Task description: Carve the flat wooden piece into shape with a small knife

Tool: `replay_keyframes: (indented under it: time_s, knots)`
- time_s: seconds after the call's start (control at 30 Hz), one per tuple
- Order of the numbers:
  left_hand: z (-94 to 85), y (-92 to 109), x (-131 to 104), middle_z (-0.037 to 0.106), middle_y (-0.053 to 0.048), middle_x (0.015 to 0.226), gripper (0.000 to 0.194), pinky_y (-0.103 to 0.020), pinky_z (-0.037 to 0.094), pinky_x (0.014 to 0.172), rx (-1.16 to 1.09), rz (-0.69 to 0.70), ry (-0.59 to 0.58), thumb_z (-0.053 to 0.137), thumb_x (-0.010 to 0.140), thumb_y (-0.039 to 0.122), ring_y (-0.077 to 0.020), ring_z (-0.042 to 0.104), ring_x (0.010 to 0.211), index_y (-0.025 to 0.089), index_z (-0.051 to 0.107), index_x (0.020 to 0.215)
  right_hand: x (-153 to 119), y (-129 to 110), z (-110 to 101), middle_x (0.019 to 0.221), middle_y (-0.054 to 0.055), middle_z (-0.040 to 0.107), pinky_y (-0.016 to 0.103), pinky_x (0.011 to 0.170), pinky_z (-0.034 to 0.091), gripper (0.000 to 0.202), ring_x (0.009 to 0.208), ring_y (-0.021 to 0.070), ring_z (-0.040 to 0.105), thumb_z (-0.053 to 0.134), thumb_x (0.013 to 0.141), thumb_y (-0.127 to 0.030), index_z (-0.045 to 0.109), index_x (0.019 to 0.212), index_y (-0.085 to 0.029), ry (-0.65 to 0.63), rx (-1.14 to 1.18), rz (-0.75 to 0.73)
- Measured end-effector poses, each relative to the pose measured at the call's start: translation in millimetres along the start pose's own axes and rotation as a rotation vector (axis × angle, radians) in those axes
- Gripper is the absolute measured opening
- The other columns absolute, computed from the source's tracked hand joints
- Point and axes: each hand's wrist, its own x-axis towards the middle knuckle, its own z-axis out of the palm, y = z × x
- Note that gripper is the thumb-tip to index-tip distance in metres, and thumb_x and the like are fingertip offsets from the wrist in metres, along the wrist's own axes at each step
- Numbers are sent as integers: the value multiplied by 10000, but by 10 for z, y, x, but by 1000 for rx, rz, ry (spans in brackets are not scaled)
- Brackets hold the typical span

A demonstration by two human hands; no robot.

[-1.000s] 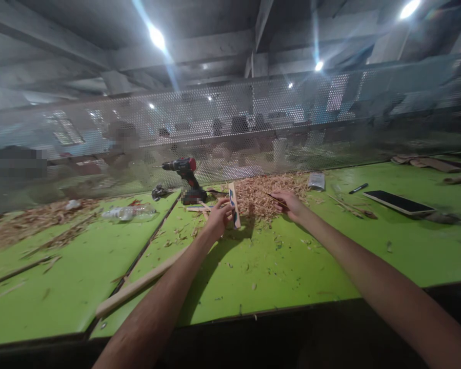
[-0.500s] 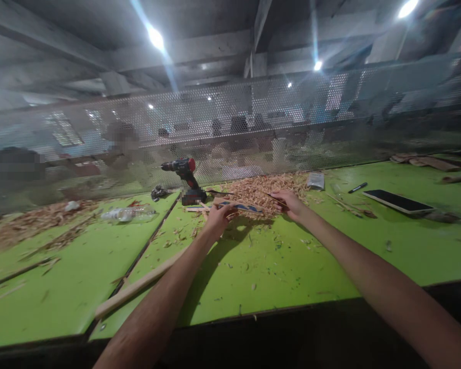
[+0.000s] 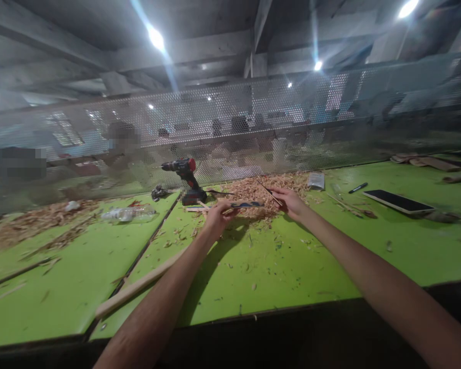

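Note:
My left hand [image 3: 217, 216] grips one end of a small flat wooden piece with blue marks [image 3: 245, 204], held nearly level just above the green table [image 3: 284, 266]. My right hand [image 3: 289, 201] pinches a thin stick-like tool [image 3: 265, 190] that points up and to the left, its tip close to the far end of the wooden piece. Both hands hover in front of a heap of wood shavings [image 3: 268, 187].
A red and black cordless drill [image 3: 186, 179] stands behind my left hand. A plastic bottle [image 3: 128, 213] lies to the left, a long wooden strip [image 3: 138, 284] near the front edge. At the right lie a small packet [image 3: 316, 181], a pen [image 3: 358, 188] and a dark flat board [image 3: 397, 202]. A perforated metal screen [image 3: 253, 118] backs the table.
My left hand has turned the wooden piece from upright on its edge to nearly flat. My right hand has tipped the thin tool upward.

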Motion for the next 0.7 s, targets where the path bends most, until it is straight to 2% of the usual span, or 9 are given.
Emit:
replay_keyframes:
  time_s: [0.1,0.17,0.33,0.47,0.6,0.7]
  knots:
    - [4,-2,4,694,-5,704,225,-261,634,725,14,-37,84,831,759,82,-142,677,674,192,636,740,2,8,11,788,12,721,244,544,607,351,592,149,632,754,1000,32,880,1184,-240,1,22,5]
    - [10,2,-3,687,2,706,217,-218,592,667,20,-37,100,828,774,73,-121,647,647,192,647,762,17,21,10,842,30,761,276,583,650,366,631,165,672,786,962,49,882,1161,-243,7,26,-1]
    - [33,36,-47,703,10,780,318,-254,673,816,10,-4,89,820,737,4,-151,742,796,214,586,779,31,27,10,885,40,784,296,626,674,381,680,178,720,802,935,68,871,1157,-235,-2,21,-8]
    - [31,69,-73,686,29,810,416,-312,706,890,41,-17,83,828,697,-43,-164,767,804,230,543,828,-20,-11,46,914,51,793,288,620,657,391,677,179,717,768,944,56,855,1194,-232,7,3,10]
    - [32,88,-92,664,29,774,366,-311,709,875,54,-69,63,773,717,-13,-178,787,792,233,522,820,-81,-31,80,890,29,787,261,650,634,457,705,174,737,762,891,51,818,1239,-239,-14,-14,6]
    - [47,91,-109,656,11,747,332,-310,720,883,8,-73,63,721,691,-18,-182,790,795,225,514,782,-98,-10,86,802,9,756,225,585,562,460,704,185,739,778,831,21,809,1200,-252,-71,-69,5]
